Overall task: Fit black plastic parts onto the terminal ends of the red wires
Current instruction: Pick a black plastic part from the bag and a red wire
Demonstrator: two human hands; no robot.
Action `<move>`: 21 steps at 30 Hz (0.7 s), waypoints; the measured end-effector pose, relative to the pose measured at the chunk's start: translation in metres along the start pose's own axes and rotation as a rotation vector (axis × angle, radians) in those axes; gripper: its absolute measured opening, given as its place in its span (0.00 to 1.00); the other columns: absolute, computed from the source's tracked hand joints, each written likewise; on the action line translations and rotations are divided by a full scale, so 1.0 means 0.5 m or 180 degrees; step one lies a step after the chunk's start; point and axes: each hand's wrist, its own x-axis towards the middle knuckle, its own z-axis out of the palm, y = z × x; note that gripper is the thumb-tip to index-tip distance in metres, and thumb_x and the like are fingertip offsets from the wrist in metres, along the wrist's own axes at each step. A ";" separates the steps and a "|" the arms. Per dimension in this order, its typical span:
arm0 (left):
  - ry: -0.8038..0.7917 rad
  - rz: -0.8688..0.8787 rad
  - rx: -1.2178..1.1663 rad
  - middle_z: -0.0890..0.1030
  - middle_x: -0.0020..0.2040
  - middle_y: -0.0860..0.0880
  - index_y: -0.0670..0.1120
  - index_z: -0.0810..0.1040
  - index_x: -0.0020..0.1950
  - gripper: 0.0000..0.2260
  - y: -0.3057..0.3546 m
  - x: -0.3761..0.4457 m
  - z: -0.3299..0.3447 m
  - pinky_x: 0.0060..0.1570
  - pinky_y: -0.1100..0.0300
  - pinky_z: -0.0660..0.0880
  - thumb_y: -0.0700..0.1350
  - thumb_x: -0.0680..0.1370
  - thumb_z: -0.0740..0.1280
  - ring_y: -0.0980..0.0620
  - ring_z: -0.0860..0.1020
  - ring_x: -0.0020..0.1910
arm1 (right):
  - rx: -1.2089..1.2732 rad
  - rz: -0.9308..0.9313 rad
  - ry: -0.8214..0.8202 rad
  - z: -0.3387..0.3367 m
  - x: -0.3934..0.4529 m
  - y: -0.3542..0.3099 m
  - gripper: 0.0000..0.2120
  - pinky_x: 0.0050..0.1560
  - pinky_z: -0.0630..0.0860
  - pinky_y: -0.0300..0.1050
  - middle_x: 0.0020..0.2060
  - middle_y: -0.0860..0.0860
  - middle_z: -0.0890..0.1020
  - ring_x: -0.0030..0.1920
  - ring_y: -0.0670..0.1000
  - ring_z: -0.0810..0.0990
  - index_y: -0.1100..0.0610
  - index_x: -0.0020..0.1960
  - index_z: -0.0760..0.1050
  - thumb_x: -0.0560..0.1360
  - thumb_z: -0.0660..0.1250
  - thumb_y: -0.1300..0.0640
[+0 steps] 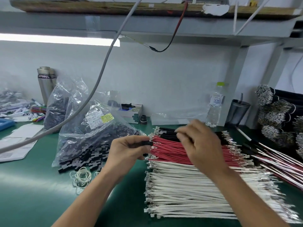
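My left hand (129, 149) pinches a black plastic part (147, 143) at the terminal ends of the red wires (172, 149). My right hand (199, 143) hovers over the red wires, fingers bent and blurred; whether it holds anything, I cannot tell. Black wires (168, 134) lie just behind the red wires, white wires (188, 189) just in front. A clear bag of black parts (91, 138) sits left of the red wires on the green mat (41, 194).
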 end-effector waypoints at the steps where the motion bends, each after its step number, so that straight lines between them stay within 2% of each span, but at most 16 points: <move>1: -0.0058 -0.0019 -0.0046 0.88 0.42 0.42 0.49 0.89 0.47 0.13 0.002 -0.002 0.002 0.37 0.61 0.82 0.33 0.70 0.78 0.48 0.84 0.38 | 0.0121 0.0046 -0.0047 0.013 -0.020 -0.008 0.04 0.38 0.73 0.40 0.40 0.43 0.76 0.40 0.44 0.74 0.51 0.51 0.83 0.79 0.69 0.55; 5: -0.0324 -0.0063 -0.0187 0.87 0.43 0.40 0.45 0.89 0.45 0.11 0.009 -0.007 0.008 0.36 0.61 0.80 0.35 0.66 0.79 0.48 0.85 0.38 | 0.0262 -0.0016 -0.0136 0.030 -0.042 -0.022 0.06 0.34 0.74 0.39 0.39 0.41 0.76 0.39 0.42 0.75 0.48 0.48 0.84 0.79 0.68 0.50; 8: -0.0387 -0.0143 -0.0238 0.87 0.43 0.40 0.45 0.89 0.45 0.11 0.011 -0.013 0.008 0.36 0.62 0.81 0.35 0.65 0.79 0.50 0.84 0.38 | 0.0251 -0.0045 -0.0211 0.026 -0.051 -0.023 0.05 0.33 0.73 0.38 0.39 0.42 0.76 0.38 0.42 0.74 0.50 0.51 0.85 0.78 0.71 0.53; 11: -0.0439 -0.0215 -0.0227 0.88 0.44 0.40 0.45 0.89 0.47 0.12 0.009 -0.015 0.007 0.37 0.61 0.81 0.38 0.64 0.79 0.50 0.85 0.38 | 0.0328 -0.0080 -0.0272 0.019 -0.053 -0.021 0.09 0.33 0.73 0.39 0.38 0.44 0.76 0.38 0.44 0.74 0.50 0.56 0.85 0.77 0.72 0.57; 15: -0.0506 -0.0239 -0.0197 0.88 0.44 0.40 0.45 0.89 0.48 0.13 0.010 -0.012 0.007 0.38 0.61 0.82 0.40 0.64 0.80 0.49 0.85 0.39 | 0.0373 -0.0077 -0.0276 0.013 -0.045 -0.020 0.09 0.35 0.73 0.38 0.38 0.44 0.76 0.39 0.44 0.74 0.50 0.55 0.86 0.77 0.73 0.58; 18: -0.0494 -0.0224 -0.0189 0.88 0.45 0.40 0.45 0.89 0.47 0.13 0.010 -0.013 0.007 0.38 0.60 0.83 0.40 0.63 0.80 0.49 0.85 0.40 | 0.0490 0.0049 -0.0391 0.014 -0.047 -0.019 0.08 0.37 0.70 0.34 0.40 0.42 0.76 0.39 0.42 0.75 0.49 0.55 0.85 0.78 0.71 0.57; 21: -0.0471 -0.0203 -0.0202 0.88 0.45 0.40 0.45 0.89 0.47 0.13 0.011 -0.015 0.007 0.39 0.59 0.83 0.39 0.63 0.80 0.48 0.86 0.41 | 0.0410 0.0052 -0.0495 0.013 -0.047 -0.020 0.07 0.38 0.71 0.36 0.41 0.42 0.77 0.40 0.42 0.75 0.49 0.55 0.84 0.79 0.70 0.57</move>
